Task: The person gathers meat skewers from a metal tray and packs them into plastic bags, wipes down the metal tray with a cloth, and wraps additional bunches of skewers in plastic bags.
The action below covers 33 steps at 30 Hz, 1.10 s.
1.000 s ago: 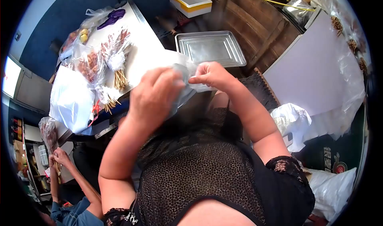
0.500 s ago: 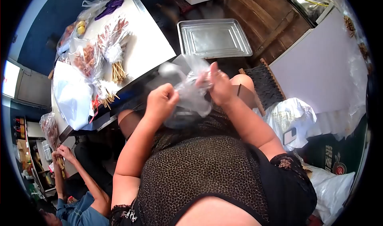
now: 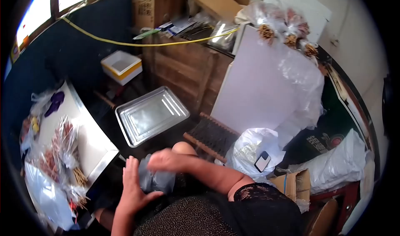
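Left hand (image 3: 134,189) is open, right hand's (image 3: 170,161) grip unclear, plastic bag's (image 3: 161,183) long axis indistinct

Green panel (image 3: 333,111), right side: two large pale Chinese characters (image 3: 317,142) are printed close to the upper-left edge of the white sack (image 3: 333,166). The first reads 银; the second appears to be 麦, though the tilted view leaves this uncertain. A round red emblem (image 3: 336,140) is located immediately right of the characters.

Cardboard carton (image 3: 143,12), back-left corner of the wooden counter (image 3: 175,40): dark Chinese characters (image 3: 146,9) are printed on the front face. These are too small and blurred to read.
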### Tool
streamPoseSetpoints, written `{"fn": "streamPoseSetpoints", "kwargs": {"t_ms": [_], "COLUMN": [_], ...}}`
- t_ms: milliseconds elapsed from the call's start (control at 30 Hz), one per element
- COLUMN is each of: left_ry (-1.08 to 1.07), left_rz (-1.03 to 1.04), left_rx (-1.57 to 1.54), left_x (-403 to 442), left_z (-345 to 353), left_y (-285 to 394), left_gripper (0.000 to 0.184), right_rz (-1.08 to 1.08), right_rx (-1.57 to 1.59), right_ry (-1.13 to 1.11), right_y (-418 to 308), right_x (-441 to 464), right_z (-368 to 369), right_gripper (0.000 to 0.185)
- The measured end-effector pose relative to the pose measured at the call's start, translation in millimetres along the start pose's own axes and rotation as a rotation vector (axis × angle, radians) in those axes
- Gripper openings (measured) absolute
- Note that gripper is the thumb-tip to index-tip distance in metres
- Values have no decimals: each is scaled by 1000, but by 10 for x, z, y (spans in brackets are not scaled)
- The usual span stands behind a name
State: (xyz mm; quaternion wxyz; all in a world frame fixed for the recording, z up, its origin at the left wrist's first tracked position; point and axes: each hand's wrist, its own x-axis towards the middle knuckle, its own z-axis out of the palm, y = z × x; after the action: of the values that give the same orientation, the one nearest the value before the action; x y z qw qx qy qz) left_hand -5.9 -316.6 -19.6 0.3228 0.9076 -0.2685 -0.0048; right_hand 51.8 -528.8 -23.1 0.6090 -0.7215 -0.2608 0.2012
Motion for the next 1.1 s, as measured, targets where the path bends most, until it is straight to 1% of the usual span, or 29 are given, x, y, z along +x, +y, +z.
{"fn": "streamPoseSetpoints", "kwargs": {"t_ms": [33, 67, 100, 133, 167, 200, 233, 267, 300, 333, 367, 400, 433, 467, 500, 533, 600, 633, 667, 700, 733, 767, 833, 867, 900, 933, 967, 1000, 1100], "left_ry": [59, 41, 20, 181, 341, 333, 326, 267, 211, 214, 214, 214, 212, 153, 94, 114, 143, 169, 171, 146, 121, 131, 133, 131, 136, 138, 141, 147, 142], "left_rz": [119, 66, 7, 28, 51, -9, 14, -35, -87, -55, -24, -88, -78, -164, -254, -241, -220, -199, -204, -297, -389, -390, -343, -351, -351, -332, -313, -316, -354], "left_rx": [202, 166, 131, 148, 159, -1, -22, -13, -7, 4, 16, 3, 2, -19, -39, -18, -74, -130, -129, -201, -274, -277, -213, -179, -182, -167, -152, -154, -127], "left_x": [89, 134, 151, 117, 78, 18, -53, -117, -193, -305, -362, -376, -391, -409, -419, -408, -375, -368, -400, -450, -496, -529, -592, -603, -599, -589, -589, -607, -652], "left_z": [-17, 108, 237, 175, 39, -117, -211, -341, -427, -437, -459, -468, -472, -468, -462, -447, -439, -436, -418, -390, -366, -354, -347, -373, -396, -419, -425, -426, -445], "left_y": [158, -80, -339, -320, -252, -170, -189, -139, -142, -283, -336, -285, -264, -253, -237, -213, -112, -82, -116, -197, -263, -310, -348, -299, -240, -181, -149, -153, -139], "left_gripper": [94, 72, 52, 41, 35, 38, 39, 39, 40, 35, 33, 29, 29, 29, 29, 29, 28, 28, 28, 28, 28, 28, 28, 28, 28, 27, 27, 27, 26], "right_rz": [-47, -62, -52, -42, -33, -45, -103, -254, -404, -422, -387, -373, -300, 106, 484, 478, 683, 681, 503, 324, 247, 238, 84, 46, 43, 49, 53, -77, -10], "right_rx": [87, 75, -58, -191, -167, -339, -403, -479, -303, -416, -741, -1287, -1707, -1495, -1251, -1255, -1120, -1119, -784, -450, -170, -174, 121, 12, 7, 1, -5, 191, 139], "right_ry": [-165, -142, -72, 0, 135, 301, 512, 761, 929, 1255, 1540, 1658, 1808, 1813, 1768, 1771, 1531, 1526, 1566, 1572, 1755, 1748, 1431, 1454, 1450, 1531, 1609, 1517, 1578], "right_y": [-12, -171, -392, -561, -570, -620, -811, -976, -1103, -1423, -1728, -1881, -1933, -2136, -2281, -2358, -2339, -2274, -2234, -2223, -2248, -2214, -2096, -2194, -2155, -2058, -2093, -2136, -2384], "right_x": [43, -8, -86, -168, -248, -366, -557, -748, -927, -1124, -1299, -1535, -1763, -1848, -1905, -1933, -1940, -1943, -1913, -1891, -1884, -1951, -2163, -2029, -2051, -2093, -2025, -2049, -2123], "right_z": [96, 43, -67, -228, -483, -766, -1023, -1294, -1676, -1953, -2325, -2851, -3462, -3684, -3824, -3974, -4215, -4295, -4304, -4318, -4327, -4449, -4786, -4397, -4537, -4795, -4765, -4703, -4549], "right_gripper": [25, 25, 22, 20, 18, 17, 14, 15, 19, 21, 25, 33, 45, 51, 56, 56, 61, 61, 62, 63, 61, 61, 51, 38, 38, 33, 27, 19, 14]}}
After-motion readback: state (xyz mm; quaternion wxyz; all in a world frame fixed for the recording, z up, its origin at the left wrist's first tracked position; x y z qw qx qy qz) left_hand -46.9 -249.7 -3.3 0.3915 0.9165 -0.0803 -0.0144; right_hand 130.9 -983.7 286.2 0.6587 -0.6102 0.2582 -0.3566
